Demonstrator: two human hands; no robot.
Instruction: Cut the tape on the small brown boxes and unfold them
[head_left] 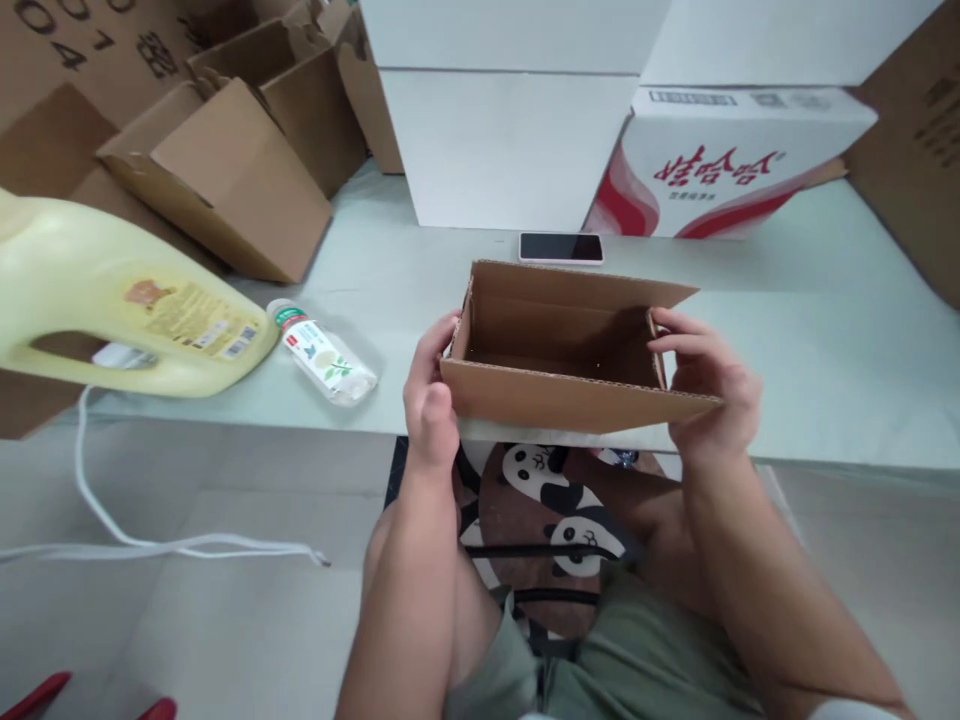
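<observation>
A small brown cardboard box (570, 395) with its top open is held at the front edge of the table, its inside bare where I can see it. My left hand (433, 395) grips its left end, thumb toward me and fingers round the far side. At the right end, my right hand (709, 380) has its fingers on the short end panel, which leans inward between the longer side walls. The right thumb is mostly hidden behind the near wall's corner.
A phone (561, 248) lies on the pale green table (825, 330) behind the box. White cartons (510, 150) stand at the back. To the left are a large yellow jug (135, 300), a plastic bottle (322, 355) lying down, and several brown boxes (240, 180).
</observation>
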